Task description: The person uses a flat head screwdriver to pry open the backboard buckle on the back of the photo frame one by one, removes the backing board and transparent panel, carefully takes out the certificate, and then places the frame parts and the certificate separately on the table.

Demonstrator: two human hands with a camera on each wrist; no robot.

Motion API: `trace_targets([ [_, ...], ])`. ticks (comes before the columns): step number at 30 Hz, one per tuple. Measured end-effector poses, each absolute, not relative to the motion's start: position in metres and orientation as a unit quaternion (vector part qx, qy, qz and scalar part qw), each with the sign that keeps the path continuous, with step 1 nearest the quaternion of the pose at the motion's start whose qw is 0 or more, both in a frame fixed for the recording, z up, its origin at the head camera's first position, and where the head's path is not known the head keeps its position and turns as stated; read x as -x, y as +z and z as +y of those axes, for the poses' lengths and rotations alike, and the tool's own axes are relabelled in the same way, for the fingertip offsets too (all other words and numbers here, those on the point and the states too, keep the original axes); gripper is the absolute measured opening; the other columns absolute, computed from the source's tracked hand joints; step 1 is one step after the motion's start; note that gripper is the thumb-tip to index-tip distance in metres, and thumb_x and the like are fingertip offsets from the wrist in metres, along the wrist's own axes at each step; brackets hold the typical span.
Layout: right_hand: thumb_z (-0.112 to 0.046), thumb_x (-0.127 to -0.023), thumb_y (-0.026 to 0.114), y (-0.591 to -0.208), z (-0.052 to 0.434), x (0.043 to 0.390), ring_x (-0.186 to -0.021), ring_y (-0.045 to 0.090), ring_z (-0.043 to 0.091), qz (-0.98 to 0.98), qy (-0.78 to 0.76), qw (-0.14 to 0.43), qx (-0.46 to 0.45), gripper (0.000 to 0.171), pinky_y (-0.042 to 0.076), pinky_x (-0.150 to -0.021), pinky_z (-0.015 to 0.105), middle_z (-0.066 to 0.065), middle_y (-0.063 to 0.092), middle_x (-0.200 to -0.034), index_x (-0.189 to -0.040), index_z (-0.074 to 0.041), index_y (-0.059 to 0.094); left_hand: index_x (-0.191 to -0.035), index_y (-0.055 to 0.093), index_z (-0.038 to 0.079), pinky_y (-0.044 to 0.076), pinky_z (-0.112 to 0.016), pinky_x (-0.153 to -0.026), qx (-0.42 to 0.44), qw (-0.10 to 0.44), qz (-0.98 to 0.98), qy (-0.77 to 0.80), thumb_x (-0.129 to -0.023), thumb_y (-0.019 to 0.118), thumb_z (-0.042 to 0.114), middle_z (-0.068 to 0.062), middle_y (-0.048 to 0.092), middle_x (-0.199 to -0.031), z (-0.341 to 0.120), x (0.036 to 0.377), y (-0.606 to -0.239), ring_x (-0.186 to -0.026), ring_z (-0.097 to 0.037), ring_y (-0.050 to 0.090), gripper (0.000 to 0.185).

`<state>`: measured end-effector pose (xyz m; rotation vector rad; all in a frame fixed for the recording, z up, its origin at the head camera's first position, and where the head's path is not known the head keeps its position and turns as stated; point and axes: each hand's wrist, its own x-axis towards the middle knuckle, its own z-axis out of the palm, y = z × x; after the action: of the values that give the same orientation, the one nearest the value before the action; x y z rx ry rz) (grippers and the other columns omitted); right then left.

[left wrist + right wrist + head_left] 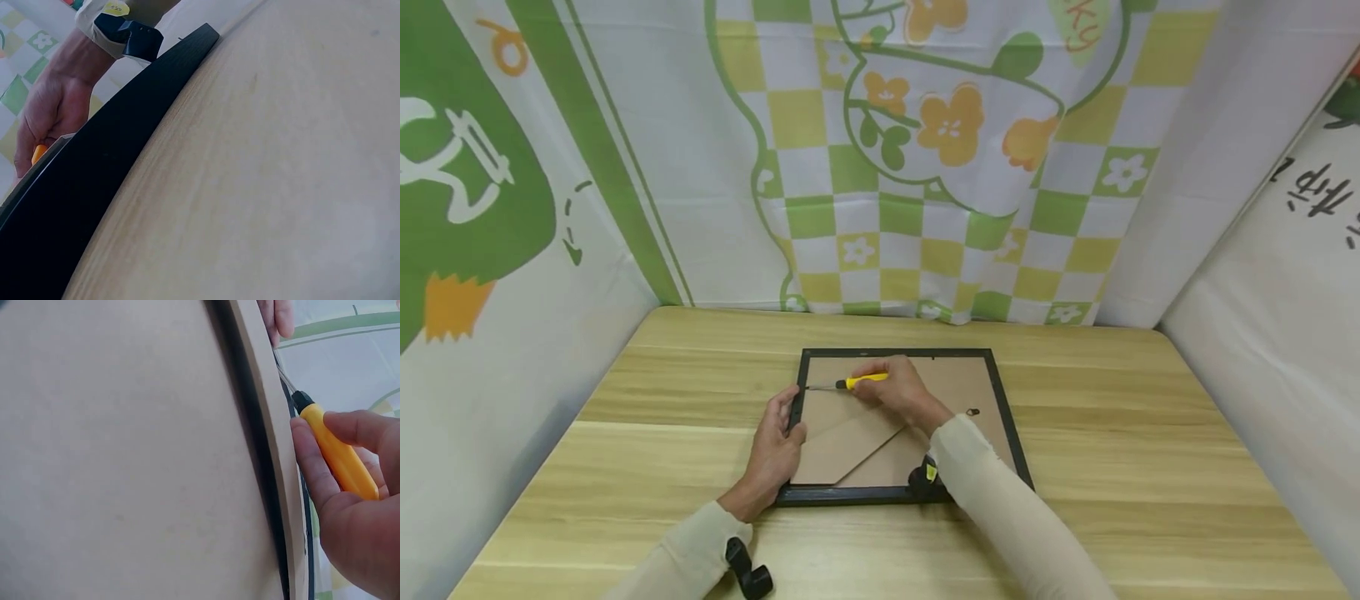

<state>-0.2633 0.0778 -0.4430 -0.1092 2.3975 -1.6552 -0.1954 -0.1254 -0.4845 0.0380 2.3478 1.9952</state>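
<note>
Face down on the wooden table (1075, 467), a black picture frame (1011, 425) is lying near the middle, and inside its rim a brown backing board (955, 383) is sitting, with a folded brown stand flap (842, 446) lying flat across the board's lower left part. A small hanger fitting (973, 412) is showing on the board toward its right side.

The right hand (898, 390) is reaching over the board from the lower right, its fingers wrapping around the yellow handle of a small screwdriver (859, 382). The tool is lying almost level, with its metal tip pointing left at the inner edge of the frame's left rail. In the right wrist view the fingers are curling round the handle just beside the board's edge.

The left hand (775, 454) is resting on the frame's left rail, palm down, its fingers pressing on the black edge and the thumb touching the board's corner area; whether those fingers are curling under the rail cannot be told. Both forearms are wearing pale sleeves, each with a dark strapped wrist device (748, 571).
</note>
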Motion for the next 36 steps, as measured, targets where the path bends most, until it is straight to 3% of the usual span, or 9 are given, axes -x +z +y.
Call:
trace_targets([
  [8,-0.015,-0.086,0.075,-0.441,0.079,0.264,-0.108,0.059,0.018,0.824,-0.554,0.108,0.059,0.017,0.053,-0.088,0.028,0.003,0.067,-0.120,-0.103,-0.016,0.076,-0.152,0.025,0.009,0.023,-0.050,-0.122,0.004,0.035,0.770,0.637,-0.098,0.039,-0.007,-0.017,0.024,-0.162,-0.123,0.195,-0.484,-0.151,-0.030,0.022,0.058],
  [16,-0.012,-0.090,0.070,-0.441,0.068,0.261,-0.095,0.071,0.018,0.754,-0.649,0.079,0.072,0.026,0.060,-0.085,0.030,0.014,0.068,-0.115,-0.113,0.001,0.069,-0.154,0.023,0.012,0.022,-0.050,-0.122,-0.003,0.041,0.782,0.622,-0.099,0.039,-0.003,-0.016,0.022,-0.163,-0.123,0.195,-0.483,-0.151,-0.030,0.021,0.059],
  [24,-0.010,-0.091,0.069,-0.441,0.060,0.259,-0.093,0.072,0.020,0.738,-0.668,0.064,0.072,0.021,0.060,-0.086,0.035,0.015,0.068,-0.111,-0.109,0.001,0.070,-0.154,0.022,0.013,0.019,-0.049,-0.123,0.002,0.045,0.786,0.616,-0.100,0.039,-0.002,-0.014,0.018,-0.164,-0.124,0.194,-0.481,-0.152,-0.029,0.017,0.059],
  [29,-0.017,-0.092,0.069,-0.428,0.049,0.255,-0.088,0.072,0.016,0.808,-0.577,0.023,0.113,0.020,0.061,-0.076,0.026,0.010,0.071,-0.105,-0.107,-0.004,0.072,-0.154,0.022,0.012,0.019,-0.051,-0.123,-0.004,0.044,0.786,0.617,-0.099,0.039,-0.003,-0.015,0.017,-0.164,-0.126,0.196,-0.481,-0.152,-0.030,0.016,0.059],
  [36,-0.019,-0.092,0.069,-0.401,0.010,0.242,-0.071,0.066,0.012,0.911,-0.363,-0.078,0.180,0.015,0.049,-0.058,0.013,0.006,0.075,-0.091,-0.099,-0.008,0.075,-0.153,0.025,0.012,0.022,-0.050,-0.122,-0.004,0.037,0.783,0.620,-0.098,0.041,-0.004,-0.015,0.021,-0.164,-0.129,0.197,-0.483,-0.152,-0.028,0.018,0.059],
])
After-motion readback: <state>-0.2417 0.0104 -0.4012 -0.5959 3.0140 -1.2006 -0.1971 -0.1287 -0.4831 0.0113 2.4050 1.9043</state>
